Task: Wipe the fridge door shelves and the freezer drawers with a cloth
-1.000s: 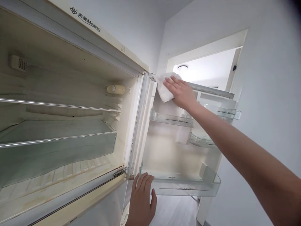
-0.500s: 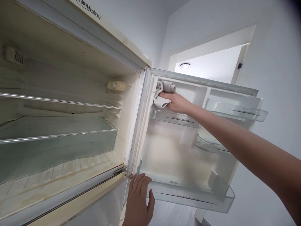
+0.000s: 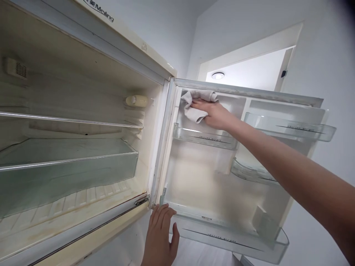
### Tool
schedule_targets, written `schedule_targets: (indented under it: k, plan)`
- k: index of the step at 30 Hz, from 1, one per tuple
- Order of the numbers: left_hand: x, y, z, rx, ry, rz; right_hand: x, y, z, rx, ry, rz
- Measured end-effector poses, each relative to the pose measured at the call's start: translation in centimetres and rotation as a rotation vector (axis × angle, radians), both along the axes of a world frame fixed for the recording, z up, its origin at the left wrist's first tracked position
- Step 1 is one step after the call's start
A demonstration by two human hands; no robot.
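Observation:
An old cream fridge stands open, its door point(image 3: 277, 96) swung out to the right. My right hand point(image 3: 215, 112) presses a crumpled white cloth point(image 3: 195, 105) against the inner face of the door, high up near the hinge side, just above the top clear door shelf point(image 3: 203, 136). My left hand point(image 3: 159, 238) lies flat with spread fingers against the bottom corner of the door by the lower hinge point(image 3: 141, 200), holding nothing.
Inside the fridge are a glass shelf point(image 3: 69, 120), a clear drawer point(image 3: 69, 173) and a thermostat knob point(image 3: 137, 100). The door carries further clear bins point(image 3: 291, 127) and a bottom rack point(image 3: 230, 236). Behind it a doorway point(image 3: 249, 74) opens onto a lit room.
The cloth came off the door's top edge onto its inner face and now sits slightly higher. The door has swung wider open. My left hand stayed at the bottom corner.

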State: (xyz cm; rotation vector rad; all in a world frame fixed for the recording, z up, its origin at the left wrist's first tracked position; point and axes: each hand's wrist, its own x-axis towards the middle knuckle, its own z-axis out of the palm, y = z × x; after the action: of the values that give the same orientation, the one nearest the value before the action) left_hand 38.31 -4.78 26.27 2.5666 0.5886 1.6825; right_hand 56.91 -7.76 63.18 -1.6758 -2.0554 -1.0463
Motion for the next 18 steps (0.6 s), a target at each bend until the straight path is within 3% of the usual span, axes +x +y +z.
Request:
schedule_targets:
  k: [4,9,11,13,18]
  plan:
    - [-0.3,0.0,0.5,0.054,0.037,0.000,0.7,-1.1,-0.5,-0.049,0.110,-0.051]
    - [-0.5,-0.2,0.9,0.068,0.030,0.008,-0.1,-2.9,-1.4,-0.368,0.310,-0.052]
    - [-0.4,-0.2,1.0,0.069,0.031,0.006,-0.3,-3.2,-1.5,-0.403,0.339,-0.070]
    - [-0.4,-0.1,1.0,0.070,0.033,0.010,-0.3,-3.3,-1.5,-0.328,0.335,-0.088]
    - [-0.6,0.0,1.0,0.077,0.046,0.005,0.1,-3.1,-1.6,0.061,0.230,-0.168]
